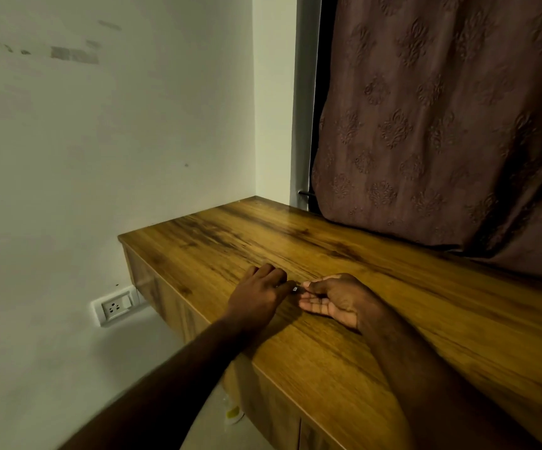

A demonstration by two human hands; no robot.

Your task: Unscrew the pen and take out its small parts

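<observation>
A long wooden cabinet top (344, 287) is running along the wall beneath a brown patterned curtain (441, 118), whose hem is resting on the back of the wood. A white wall socket (116, 306) is sitting low on the wall, left of the cabinet's end.

Both of the person's forearms are reaching over the front edge. The left hand (259, 292) is lying palm down on the wood, fingers fairly straight and close together, pointing toward the other hand. The right hand (334, 298) is resting on its side, palm turned up and inward, fingers loosely curled, with thumb and forefinger meeting at the tip.

Between the two hands a tiny pale object (295, 289) is showing, just above the wood; it is too small to identify. The right fingertips appear to be pinching it, the left fingertips just beside it.

Judgement: the step in hand is fine handling of this small piece between both hands. Any next move is calling for a light, steady pinch, since so small a piece could slip.
</observation>
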